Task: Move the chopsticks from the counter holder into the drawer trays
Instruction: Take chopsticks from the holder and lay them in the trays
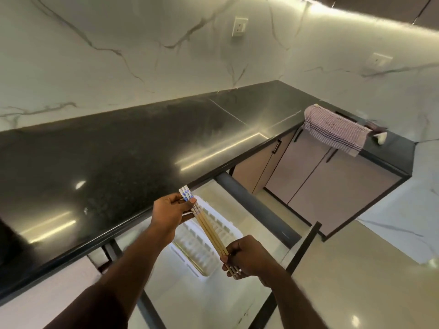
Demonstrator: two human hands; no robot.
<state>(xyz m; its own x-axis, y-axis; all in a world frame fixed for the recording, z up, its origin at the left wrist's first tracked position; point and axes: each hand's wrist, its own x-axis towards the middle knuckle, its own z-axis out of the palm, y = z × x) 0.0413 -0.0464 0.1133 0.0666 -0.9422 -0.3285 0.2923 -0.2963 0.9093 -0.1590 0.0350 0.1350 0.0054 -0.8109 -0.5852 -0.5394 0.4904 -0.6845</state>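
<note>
Black counter [118, 150] spans the far side. Below it, the chopsticks [209, 227] run far-left to near-right over the white drawer tray [202, 241] — left hand [169, 212] pinching the patterned ends, right hand [247, 256] gripping the tips.

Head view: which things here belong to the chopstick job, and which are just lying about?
Job:
chopsticks, held by left hand and right hand
white drawer tray
open drawer

Lying about:
checked towel over the counter edge
wall sockets
</note>
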